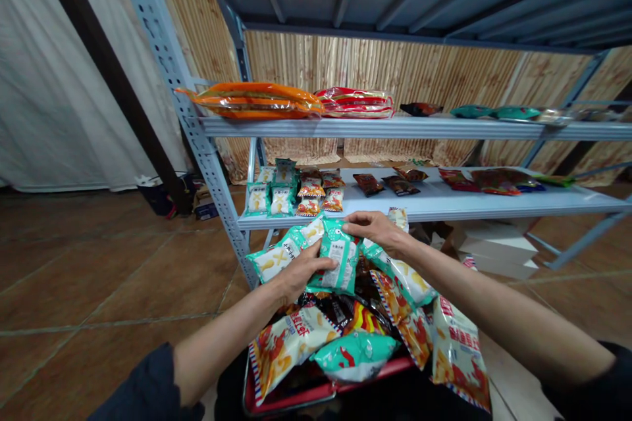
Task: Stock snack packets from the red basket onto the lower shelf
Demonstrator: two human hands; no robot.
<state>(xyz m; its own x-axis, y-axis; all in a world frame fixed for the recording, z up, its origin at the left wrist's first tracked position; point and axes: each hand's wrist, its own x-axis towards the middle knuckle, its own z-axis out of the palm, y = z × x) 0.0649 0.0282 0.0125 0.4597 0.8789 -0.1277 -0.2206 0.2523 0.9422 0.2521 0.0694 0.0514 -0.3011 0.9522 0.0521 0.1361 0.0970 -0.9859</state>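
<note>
A teal and white snack bag [343,270] is held up in front of the shelf. My left hand [302,271] grips its left side, thumb across the front. With bent fingers, my right hand [378,227] pinches its top right corner. Another teal snack bag [279,260] with yellow pieces printed on it lies behind my left hand. Below, a red basket [296,401] is heaped with snack bags, among them a cream and orange bag [296,335] and a teal bag [356,355]. More bags lean under my right forearm.
On the lower shelf [444,205] stand teal bags [257,198] and orange-white bags [309,194] in short rows, with flat dark packets [368,184] to the right. Large orange packs [257,100] lie on the shelf above. White boxes [494,240] sit beneath, and a metal upright [197,118] rises at left.
</note>
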